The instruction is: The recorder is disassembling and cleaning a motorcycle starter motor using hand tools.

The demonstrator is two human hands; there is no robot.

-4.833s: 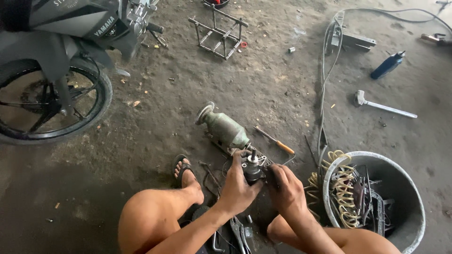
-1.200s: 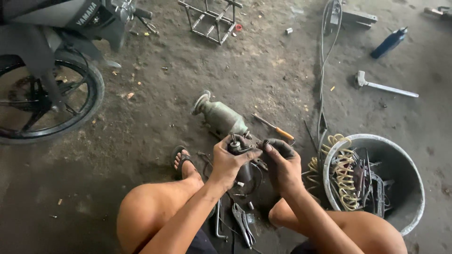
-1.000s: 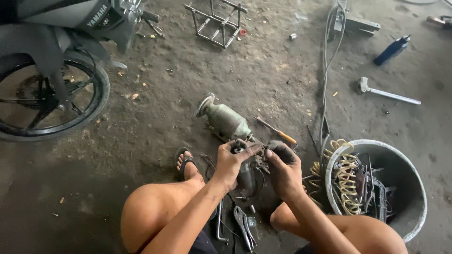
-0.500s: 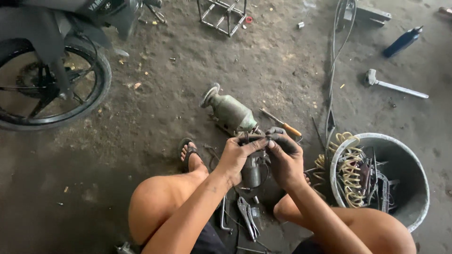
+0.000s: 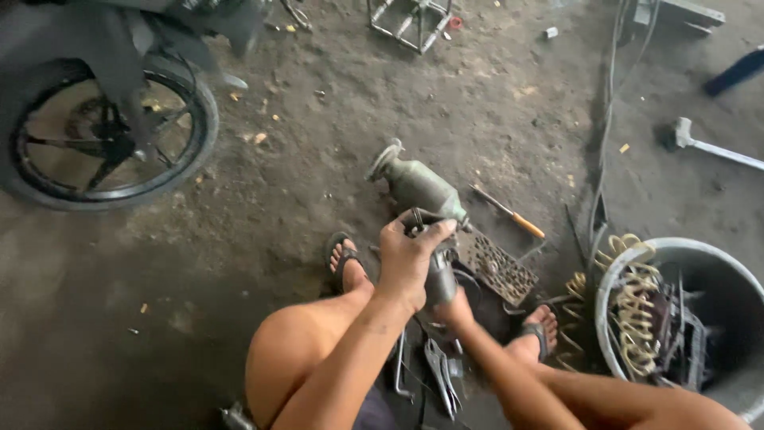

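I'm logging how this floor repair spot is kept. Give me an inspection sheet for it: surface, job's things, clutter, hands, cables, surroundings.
Surface: bare, dusty concrete floor.
Job's things: small grey metal part held upright; green-grey motor housing lying behind it.
Clutter: screwdriver, perforated plate, pliers, hammer.
Hands: left hand wrapped over the part's top; right hand underneath, mostly hidden.
Cables: dark cables running to the bucket of coiled hose.
Surroundings: motorcycle wheel, metal frame.

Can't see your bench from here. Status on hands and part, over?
Left hand gripping top of grey metal part. Right hand under it, mostly hidden. Green motor housing lies just beyond.
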